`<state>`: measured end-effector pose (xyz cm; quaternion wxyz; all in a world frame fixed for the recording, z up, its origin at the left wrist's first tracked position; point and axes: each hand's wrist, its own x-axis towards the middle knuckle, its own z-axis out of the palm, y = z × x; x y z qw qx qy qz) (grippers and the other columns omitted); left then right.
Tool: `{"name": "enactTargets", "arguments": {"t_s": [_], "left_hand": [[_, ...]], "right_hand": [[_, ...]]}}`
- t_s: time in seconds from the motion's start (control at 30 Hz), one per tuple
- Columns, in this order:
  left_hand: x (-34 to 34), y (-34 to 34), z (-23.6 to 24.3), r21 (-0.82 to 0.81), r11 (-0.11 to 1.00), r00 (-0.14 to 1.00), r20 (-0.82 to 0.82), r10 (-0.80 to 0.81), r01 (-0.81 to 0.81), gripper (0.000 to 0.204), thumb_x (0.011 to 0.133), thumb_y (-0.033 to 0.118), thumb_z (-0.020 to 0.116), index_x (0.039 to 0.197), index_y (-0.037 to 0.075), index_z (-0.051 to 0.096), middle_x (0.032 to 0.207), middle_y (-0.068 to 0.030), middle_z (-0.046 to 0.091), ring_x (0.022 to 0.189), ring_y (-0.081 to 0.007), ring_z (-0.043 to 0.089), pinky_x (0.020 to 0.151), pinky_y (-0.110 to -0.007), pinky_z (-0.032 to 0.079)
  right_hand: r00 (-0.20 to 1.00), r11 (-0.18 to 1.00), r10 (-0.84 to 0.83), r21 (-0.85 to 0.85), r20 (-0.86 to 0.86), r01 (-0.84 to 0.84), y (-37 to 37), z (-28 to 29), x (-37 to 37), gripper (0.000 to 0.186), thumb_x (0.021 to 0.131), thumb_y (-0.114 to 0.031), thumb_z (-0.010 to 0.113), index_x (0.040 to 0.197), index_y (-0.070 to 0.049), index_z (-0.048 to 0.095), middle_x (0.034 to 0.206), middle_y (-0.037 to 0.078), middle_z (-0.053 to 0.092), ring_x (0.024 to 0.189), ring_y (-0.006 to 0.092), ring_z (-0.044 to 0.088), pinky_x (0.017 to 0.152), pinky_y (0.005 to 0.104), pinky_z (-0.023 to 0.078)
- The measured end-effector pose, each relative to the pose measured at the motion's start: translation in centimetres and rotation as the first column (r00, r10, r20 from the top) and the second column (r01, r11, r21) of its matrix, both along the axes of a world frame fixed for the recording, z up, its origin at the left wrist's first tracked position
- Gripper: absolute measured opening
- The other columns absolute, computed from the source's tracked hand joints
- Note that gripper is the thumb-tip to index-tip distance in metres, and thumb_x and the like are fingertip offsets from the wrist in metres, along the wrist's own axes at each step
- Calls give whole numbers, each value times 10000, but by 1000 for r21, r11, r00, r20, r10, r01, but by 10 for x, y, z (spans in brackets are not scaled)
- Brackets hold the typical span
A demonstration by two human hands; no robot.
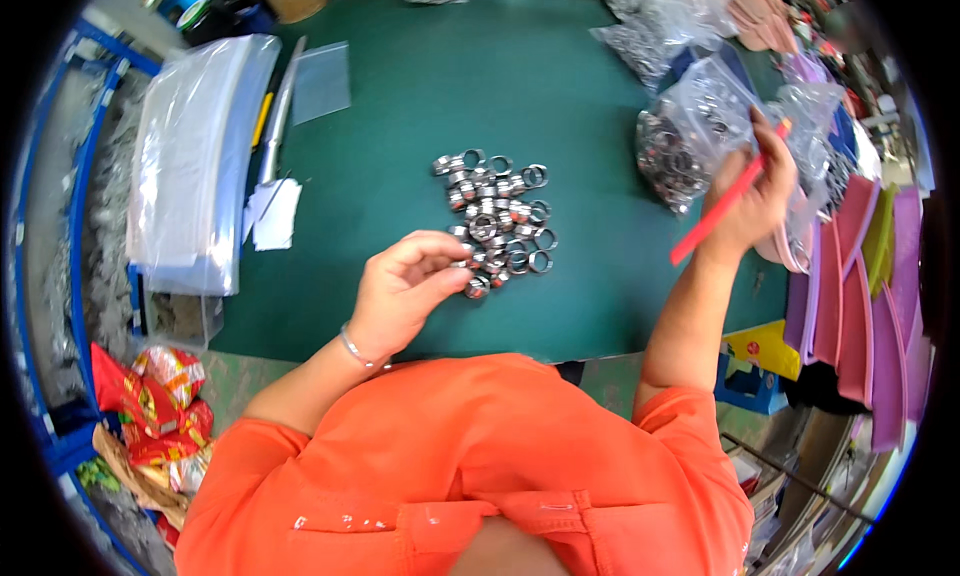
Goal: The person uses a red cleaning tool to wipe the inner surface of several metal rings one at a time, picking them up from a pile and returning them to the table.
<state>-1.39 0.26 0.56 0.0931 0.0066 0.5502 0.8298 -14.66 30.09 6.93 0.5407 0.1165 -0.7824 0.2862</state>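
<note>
green tabletop (420,86) spreads out ahead of me, its near edge close to my orange shirt (440,446). my left hand (395,291) is at the near left side of a loose heap of metal rings (485,226), thumb and forefinger almost meeting; i can't tell whether a ring is pinched between them. my right hand (757,211), out by the right edge, has its fingers curled round a slim red stick (715,212) that slants across it. the heap lies around the middle of the tabletop, somewhat toward the near edge, with a few rings loose along its right side.

as i judge it, the step in hand is picking among the rings with the left fingers. the next move calls for a light, exact pinch on one ring, so its neighbours don't roll.

beside my right hand a clear bag (665,166) bulges with small metal pieces; whether i touch it i can't tell. pink and purple strips (858,336) hang by the right edge. along the left edge lies a pile of clear plastic sheets (190,166), with white paper (277,221) next to it.
</note>
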Motion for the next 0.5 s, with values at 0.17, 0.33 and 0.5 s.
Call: {"name": "enactTargets", "arguments": {"t_s": [0.17, 0.33, 0.5], "left_hand": [[-1, 5, 8, 20, 1000, 999, -40, -10, 11, 504, 784, -150, 644, 1252, -14, 513, 1164, -126, 569, 1008, -190, 603, 866, -305, 540], [1, 5, 7, -27, 999, 993, -113, 23, -26, 393, 793, -98, 680, 1163, -34, 568, 1112, -105, 567, 960, -175, 615, 829, -294, 552], [-1, 9, 10, 107, 994, 998, -61, 5, 2, 367, 792, -103, 678, 1135, -40, 565, 1015, -86, 612, 906, -156, 635, 828, -285, 546]], "right_hand": [[728, 674, 686, -387, 10, -630, -64, -21, 61, 270, 841, 109, 530, 1055, -42, 464, 1005, 244, 620, 965, 288, 614, 910, 464, 476], [347, 24, 892, -737, -290, -676, -95, 34, 110, 189, 884, -124, 556, 1054, -121, 472, 857, 0, 518, 797, 128, 489, 853, 396, 484], [-131, -546, 405, -125, -905, -828, -103, 93, 129, 289, 666, -51, 591, 920, -24, 456, 911, 116, 380, 852, 231, 449, 966, 421, 426]]}}
